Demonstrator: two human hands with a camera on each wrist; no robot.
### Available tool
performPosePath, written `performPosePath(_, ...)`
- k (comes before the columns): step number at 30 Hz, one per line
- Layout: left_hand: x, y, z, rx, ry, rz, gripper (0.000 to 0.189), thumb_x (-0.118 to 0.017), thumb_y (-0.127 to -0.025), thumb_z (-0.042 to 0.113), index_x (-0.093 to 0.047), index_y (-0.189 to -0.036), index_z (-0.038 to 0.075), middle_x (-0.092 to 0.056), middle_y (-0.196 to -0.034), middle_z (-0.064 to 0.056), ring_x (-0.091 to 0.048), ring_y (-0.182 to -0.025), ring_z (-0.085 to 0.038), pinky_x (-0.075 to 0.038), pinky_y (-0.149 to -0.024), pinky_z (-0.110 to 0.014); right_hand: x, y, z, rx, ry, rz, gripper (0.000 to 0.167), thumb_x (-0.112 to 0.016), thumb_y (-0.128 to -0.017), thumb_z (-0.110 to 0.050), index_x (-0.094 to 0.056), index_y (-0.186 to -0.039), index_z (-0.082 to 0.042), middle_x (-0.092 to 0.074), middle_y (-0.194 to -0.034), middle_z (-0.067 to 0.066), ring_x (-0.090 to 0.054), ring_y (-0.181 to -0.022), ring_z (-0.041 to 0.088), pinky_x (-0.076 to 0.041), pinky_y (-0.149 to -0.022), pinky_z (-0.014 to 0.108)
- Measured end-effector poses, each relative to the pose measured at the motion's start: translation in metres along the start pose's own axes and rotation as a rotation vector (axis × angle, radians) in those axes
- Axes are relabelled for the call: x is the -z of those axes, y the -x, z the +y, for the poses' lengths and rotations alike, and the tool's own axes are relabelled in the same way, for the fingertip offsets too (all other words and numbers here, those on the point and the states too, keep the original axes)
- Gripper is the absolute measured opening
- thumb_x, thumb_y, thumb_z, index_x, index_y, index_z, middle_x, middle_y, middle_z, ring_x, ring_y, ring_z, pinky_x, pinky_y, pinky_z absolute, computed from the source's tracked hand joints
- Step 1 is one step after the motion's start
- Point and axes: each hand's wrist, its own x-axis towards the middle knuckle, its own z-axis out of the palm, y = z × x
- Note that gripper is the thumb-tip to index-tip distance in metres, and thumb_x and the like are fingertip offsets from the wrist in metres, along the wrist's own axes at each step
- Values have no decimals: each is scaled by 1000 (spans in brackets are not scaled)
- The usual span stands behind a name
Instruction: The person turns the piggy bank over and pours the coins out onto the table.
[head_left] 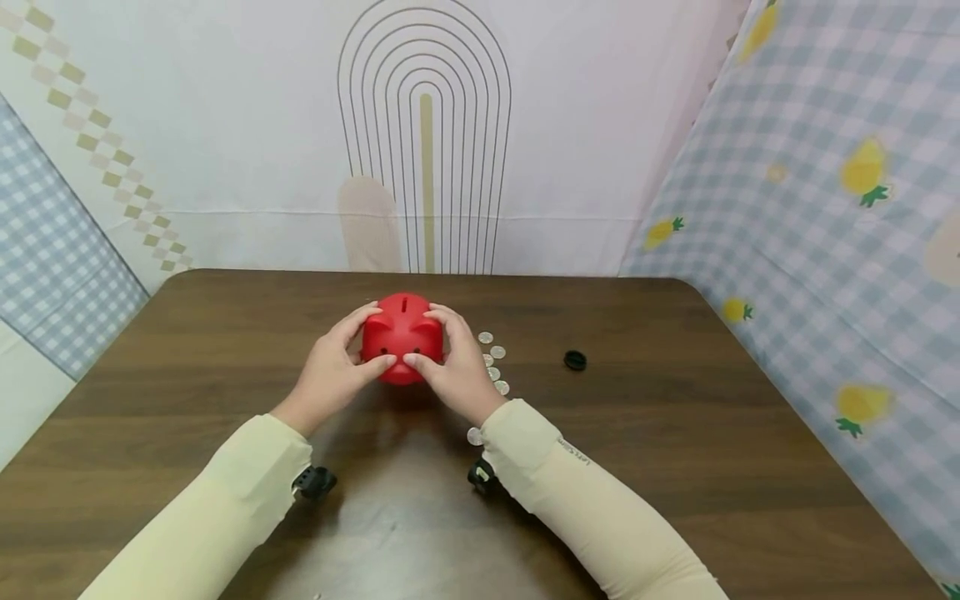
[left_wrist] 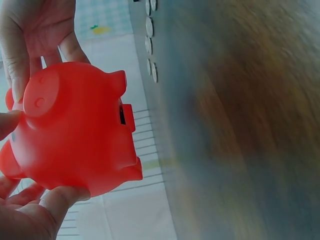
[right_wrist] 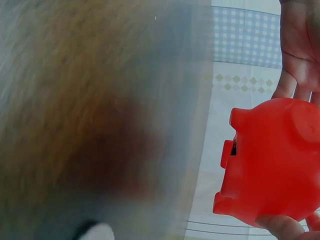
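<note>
A red piggy bank (head_left: 402, 333) is held between both hands, its coin slot up and its snout toward me. My left hand (head_left: 333, 360) grips its left side, thumb by the snout and fingers spread round the body. From the other side my right hand (head_left: 459, 367) grips it the same way, the thumb tips close together on the face. Both wrist views show the piggy bank (left_wrist: 75, 130) raised over the tabletop, with a dark opening (right_wrist: 234, 148) among its feet. Several silver coins (head_left: 498, 352) lie on the table beside the right hand.
A small black round cap (head_left: 575, 360) lies on the brown wooden table (head_left: 660, 433), right of the coins. One coin (head_left: 475, 436) lies nearer, beside the right wrist. A patterned white cloth (head_left: 570, 125) hangs behind the table, and a checked cloth (head_left: 795, 217) hangs at the right.
</note>
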Motion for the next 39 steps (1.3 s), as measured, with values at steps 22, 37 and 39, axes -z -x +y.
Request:
performPosePath(22, 5, -7, -24, 38, -120, 25, 63, -73, -81, 7, -46, -138, 1, -45, -143, -20, -45, -128, -38, -48, -95, -51, -18, -7, 8, -136, 68, -15, 54, -73, -84, -3, -49, -132, -4, -46, -145, 8, -51, -125, 28, -46, -101, 39)
performPosePath(37, 2, -15, -35, 50, -100, 29, 63, -72, -80, 5, -46, -137, 0, -46, -142, -22, -42, -132, -39, -40, -104, -52, -16, -16, 14, -153, 68, -34, 54, -73, -82, -3, -48, -130, -1, -48, -140, 14, -51, -123, 31, -45, -102, 41)
performPosePath(39, 2, -16, -36, 44, -98, 31, 62, -73, -80, 5, -47, -137, 0, -45, -142, -22, -42, -132, -39, -39, -105, -52, -16, -17, 15, -156, 69, -35, 54, -73, -82, -2, -48, -130, -1, -48, -140, 14, -50, -123, 31, -45, -103, 41)
